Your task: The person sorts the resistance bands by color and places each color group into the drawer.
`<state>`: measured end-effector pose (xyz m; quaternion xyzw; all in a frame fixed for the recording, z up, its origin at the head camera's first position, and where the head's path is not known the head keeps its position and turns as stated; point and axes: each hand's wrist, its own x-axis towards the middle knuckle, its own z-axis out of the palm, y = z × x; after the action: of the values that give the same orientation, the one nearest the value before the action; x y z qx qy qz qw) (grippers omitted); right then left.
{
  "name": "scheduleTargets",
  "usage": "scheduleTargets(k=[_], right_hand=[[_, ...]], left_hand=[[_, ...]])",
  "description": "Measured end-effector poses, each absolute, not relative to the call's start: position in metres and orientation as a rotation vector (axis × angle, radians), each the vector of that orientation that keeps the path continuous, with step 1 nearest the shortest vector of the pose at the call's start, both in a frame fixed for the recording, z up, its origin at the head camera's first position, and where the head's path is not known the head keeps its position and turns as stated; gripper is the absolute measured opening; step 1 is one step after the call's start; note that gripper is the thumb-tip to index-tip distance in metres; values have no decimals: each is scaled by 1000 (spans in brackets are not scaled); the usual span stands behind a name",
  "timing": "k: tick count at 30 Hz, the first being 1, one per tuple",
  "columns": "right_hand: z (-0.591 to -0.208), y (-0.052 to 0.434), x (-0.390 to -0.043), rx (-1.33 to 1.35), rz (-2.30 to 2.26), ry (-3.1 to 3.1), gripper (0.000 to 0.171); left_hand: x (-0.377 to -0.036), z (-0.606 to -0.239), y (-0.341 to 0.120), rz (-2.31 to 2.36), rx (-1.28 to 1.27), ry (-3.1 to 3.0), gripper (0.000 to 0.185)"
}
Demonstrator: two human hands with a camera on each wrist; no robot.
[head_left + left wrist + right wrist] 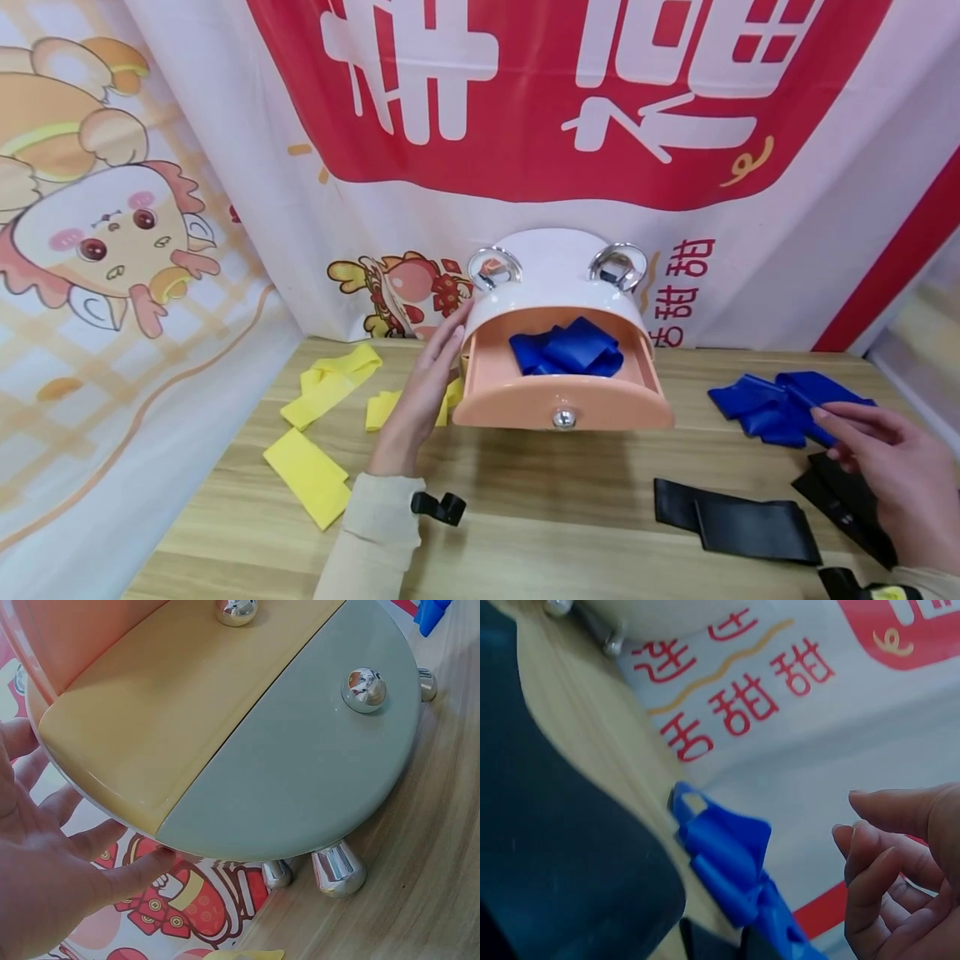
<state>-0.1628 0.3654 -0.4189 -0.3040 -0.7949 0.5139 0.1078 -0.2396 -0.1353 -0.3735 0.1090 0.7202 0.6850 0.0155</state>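
Observation:
A small round-topped drawer box with a white shell stands at the back of the table. Its pink top drawer is pulled out and holds a folded blue band. Against the box's left side my left hand rests with extended fingers, and the left wrist view shows the yellow and grey-green drawers closed. My right hand is over a second blue band at the right. In the right wrist view its fingers are loosely bent, with nothing between thumb and index finger.
Folded yellow bands lie on the table at the left, some beside my left forearm. Black bands lie at the right front, one partly under my right hand. A printed cloth hangs right behind the box.

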Motion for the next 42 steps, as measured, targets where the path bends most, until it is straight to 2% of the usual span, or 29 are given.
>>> scheduleTargets(k=[3, 10, 25, 30, 37, 42], right_hand=[[-425, 370, -165, -911, 1472, -2358, 24], [-430, 369, -173, -909, 1341, -2492, 63], [-430, 360, -191, -751, 1200, -2743, 90], [-429, 360, -195, -795, 1128, -2826, 93], [-431, 350, -201, -826, 1121, -2846, 86], [-433, 349, -206, -841, 1140, -2827, 89]], left_hand=[[-239, -373, -135, 2130, 341, 2244, 46], [-238, -372, -136, 2114, 336, 2254, 49], [-239, -373, -135, 2121, 316, 2254, 45], [-239, -374, -134, 2110, 313, 2267, 43], [-236, -370, -133, 2105, 312, 2265, 44], [-237, -370, -133, 2104, 311, 2262, 44]])
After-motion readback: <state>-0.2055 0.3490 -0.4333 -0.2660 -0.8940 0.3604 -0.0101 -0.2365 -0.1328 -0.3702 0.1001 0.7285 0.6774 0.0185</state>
